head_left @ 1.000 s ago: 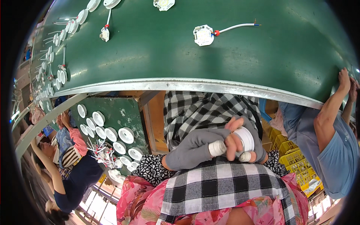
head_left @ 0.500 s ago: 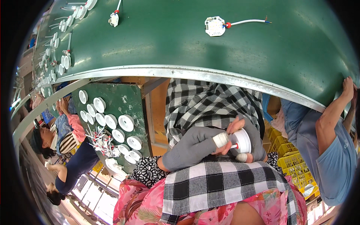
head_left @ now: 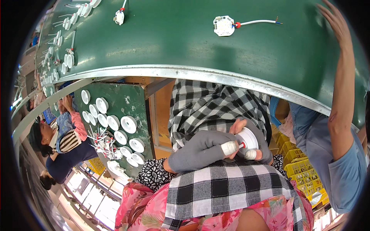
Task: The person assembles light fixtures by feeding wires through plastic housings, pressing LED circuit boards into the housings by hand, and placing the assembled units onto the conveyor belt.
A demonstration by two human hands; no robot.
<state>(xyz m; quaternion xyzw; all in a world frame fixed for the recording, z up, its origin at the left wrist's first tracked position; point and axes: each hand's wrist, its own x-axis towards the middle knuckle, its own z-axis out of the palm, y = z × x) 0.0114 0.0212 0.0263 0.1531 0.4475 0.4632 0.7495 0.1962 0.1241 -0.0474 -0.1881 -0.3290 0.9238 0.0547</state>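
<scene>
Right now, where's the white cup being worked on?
Head view, just right of centre: the white cup is in the right hand, with the left hand at its left.

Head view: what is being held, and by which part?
A round white piece, by its rim, in the right hand. The left hand is at the red fitting; its grip is unclear.

No words or numbers can be read clearly. Fine dark marks, perhaps print, stand on the white circuit board (head_left: 224, 26) beyond the metal near edge (head_left: 185, 72) of the green surface (head_left: 165, 50); they are too small to make out. The smaller white board (head_left: 119, 17), toward the surface's left end, carries specks equally beyond reading.
</scene>
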